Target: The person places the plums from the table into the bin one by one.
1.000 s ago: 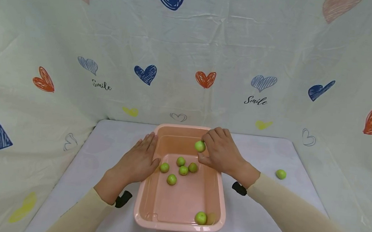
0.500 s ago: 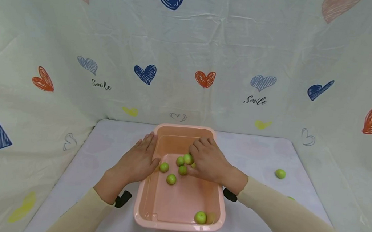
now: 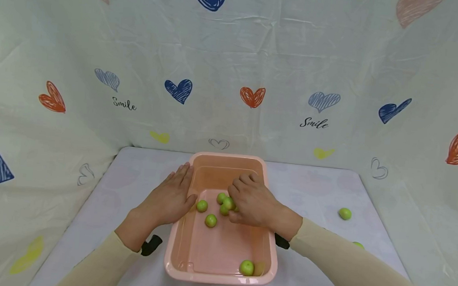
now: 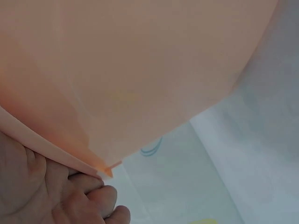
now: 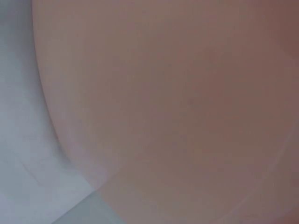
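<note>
On the table stands a pink plastic tub (image 3: 218, 278). My left hand (image 3: 172, 199) rests on its left rim with straight fingers; the left wrist view shows that hand's palm and fingertips (image 4: 108, 198) along the rim. My right hand (image 3: 254, 203) reaches into the tub, pinching a small round green fruit (image 3: 229, 203) low over a cluster of similar ones. A green fruit (image 3: 221, 198) shows just behind the held one. Two more, a green fruit (image 3: 202, 205) and another green fruit (image 3: 210, 220), lie nearer the left wall. The right hand covers part of the cluster.
In the tub's near right corner sits a lone green fruit (image 3: 246, 268). On the white table (image 3: 310, 190), to the right, lie a green fruit (image 3: 345, 213) and another green fruit (image 3: 358, 245), partly behind the right sleeve. A heart-printed curtain (image 3: 220, 48) surrounds the table.
My right hand has moved left and down from the tub's right rim into the tub, carrying the green fruit to the cluster. The left hand stays on the rim.
</note>
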Tool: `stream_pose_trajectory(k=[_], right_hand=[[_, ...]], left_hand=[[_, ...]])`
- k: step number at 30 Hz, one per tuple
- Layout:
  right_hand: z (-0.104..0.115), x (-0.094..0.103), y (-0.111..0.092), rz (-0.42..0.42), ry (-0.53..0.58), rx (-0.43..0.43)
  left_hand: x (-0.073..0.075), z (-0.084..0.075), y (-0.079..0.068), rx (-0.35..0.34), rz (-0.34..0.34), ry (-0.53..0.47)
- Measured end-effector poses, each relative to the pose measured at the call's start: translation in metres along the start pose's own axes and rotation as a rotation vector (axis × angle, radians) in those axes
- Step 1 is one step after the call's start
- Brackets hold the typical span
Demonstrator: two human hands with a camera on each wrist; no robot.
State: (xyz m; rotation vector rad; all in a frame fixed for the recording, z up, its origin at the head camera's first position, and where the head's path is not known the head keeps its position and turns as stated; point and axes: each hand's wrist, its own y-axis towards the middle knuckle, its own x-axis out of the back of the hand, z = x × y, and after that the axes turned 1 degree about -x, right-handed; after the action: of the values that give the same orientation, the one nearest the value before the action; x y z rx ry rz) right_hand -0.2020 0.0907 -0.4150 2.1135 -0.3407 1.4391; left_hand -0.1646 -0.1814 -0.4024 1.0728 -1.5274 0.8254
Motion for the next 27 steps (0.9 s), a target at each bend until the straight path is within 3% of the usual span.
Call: stream_pose_trajectory(k=[14, 27], right_hand=[[-0.0006, -0.0003, -0.0022, -0.041, -0.036, 0.032], [-0.0024, -0.0008, -0.0016, -0.069, -0.008, 0.006]], left_hand=[[0.0031, -0.0025, -0.0010, -0.004, 0.006, -0.004], [0.0017, -0.0014, -0.0007, -0.006, -0.007, -0.014]])
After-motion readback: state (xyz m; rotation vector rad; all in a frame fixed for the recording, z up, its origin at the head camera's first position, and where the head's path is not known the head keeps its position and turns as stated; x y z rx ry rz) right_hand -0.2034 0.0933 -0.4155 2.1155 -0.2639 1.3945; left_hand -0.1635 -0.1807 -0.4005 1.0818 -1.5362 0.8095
